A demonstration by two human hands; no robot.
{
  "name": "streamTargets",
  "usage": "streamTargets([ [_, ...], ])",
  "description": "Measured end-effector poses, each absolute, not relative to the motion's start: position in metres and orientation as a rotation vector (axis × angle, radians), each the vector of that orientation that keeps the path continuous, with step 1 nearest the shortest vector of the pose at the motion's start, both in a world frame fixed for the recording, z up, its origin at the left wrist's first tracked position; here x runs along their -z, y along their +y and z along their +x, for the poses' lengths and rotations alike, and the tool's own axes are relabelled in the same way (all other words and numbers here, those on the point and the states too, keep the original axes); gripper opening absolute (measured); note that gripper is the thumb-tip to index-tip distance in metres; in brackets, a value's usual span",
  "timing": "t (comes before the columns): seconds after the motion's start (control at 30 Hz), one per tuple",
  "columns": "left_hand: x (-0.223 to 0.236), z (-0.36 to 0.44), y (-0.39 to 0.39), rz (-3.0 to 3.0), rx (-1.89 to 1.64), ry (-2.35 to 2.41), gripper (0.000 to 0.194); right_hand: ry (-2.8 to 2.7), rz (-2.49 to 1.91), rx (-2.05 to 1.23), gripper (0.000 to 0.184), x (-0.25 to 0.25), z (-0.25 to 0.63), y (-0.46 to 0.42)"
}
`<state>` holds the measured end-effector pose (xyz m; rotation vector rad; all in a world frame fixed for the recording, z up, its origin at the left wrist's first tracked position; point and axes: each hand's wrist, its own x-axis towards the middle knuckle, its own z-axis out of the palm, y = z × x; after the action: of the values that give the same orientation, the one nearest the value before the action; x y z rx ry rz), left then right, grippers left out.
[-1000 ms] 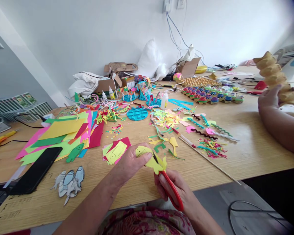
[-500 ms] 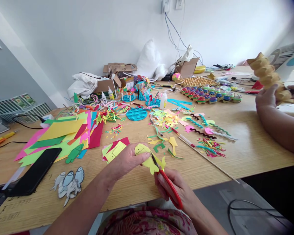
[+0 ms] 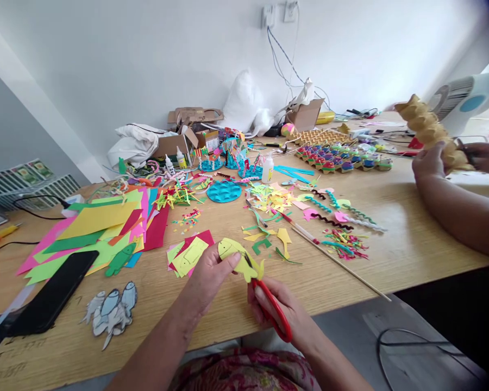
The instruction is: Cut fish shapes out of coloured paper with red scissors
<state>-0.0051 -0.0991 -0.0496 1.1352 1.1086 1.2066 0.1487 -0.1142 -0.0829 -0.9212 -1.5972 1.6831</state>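
Note:
My left hand (image 3: 214, 269) pinches a yellow paper fish (image 3: 230, 248) between thumb and fingers, above the table's front edge. The fish has a drawn eye and gill line at its left end. My right hand (image 3: 283, 309) is wrapped round the red handles of a pair of scissors (image 3: 277, 312), whose dark blades lie at the paper near the tail end. A thin curved strip of yellow paper stands off beside the blades. Left of my hands lie several white and blue paper fish (image 3: 114, 312) and a green paper fish (image 3: 121, 259).
Coloured paper sheets (image 3: 100, 220) and a black phone (image 3: 55, 293) lie to the left. Ahead are paper scraps (image 3: 271, 198), a blue scalloped disc (image 3: 224, 191) and a glue bottle (image 3: 268, 169). A long brush (image 3: 338, 260) lies right. A co-worker's hands hold an egg carton (image 3: 427, 127) and scissors.
The scissors and the fish have shifted slightly left in view, and the blades look more closed on the paper. The co-worker's egg carton has moved a little left and down.

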Motion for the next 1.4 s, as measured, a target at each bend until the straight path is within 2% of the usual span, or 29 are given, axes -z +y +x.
streamTargets([
  [0.4, 0.044, -0.019, -0.093, 1.062, -1.41, 1.197, 0.014, -1.781, -0.911, -1.608, 0.051, 0.083, 0.155, -0.114],
  [0.6, 0.042, -0.02, -0.094, 1.064, -1.343, 1.257, 0.019, -1.682, -0.77, -1.795, 0.047, 0.078, 0.179, -0.118],
  [0.73, 0.042, -0.016, -0.097, 1.085, -1.276, 1.264, 0.018, -1.592, -0.77, -1.781, 0.044, 0.071, 0.175, -0.117],
  [1.17, 0.044, -0.022, -0.101, 1.099, -1.306, 1.21, 0.014, -1.592, -0.934, -1.797, 0.05, 0.076, 0.149, -0.109],
  [1.4, 0.044, -0.023, -0.096, 1.112, -1.261, 1.321, 0.019, -1.475, -0.718, -1.889, 0.05, 0.074, 0.158, -0.115],
])
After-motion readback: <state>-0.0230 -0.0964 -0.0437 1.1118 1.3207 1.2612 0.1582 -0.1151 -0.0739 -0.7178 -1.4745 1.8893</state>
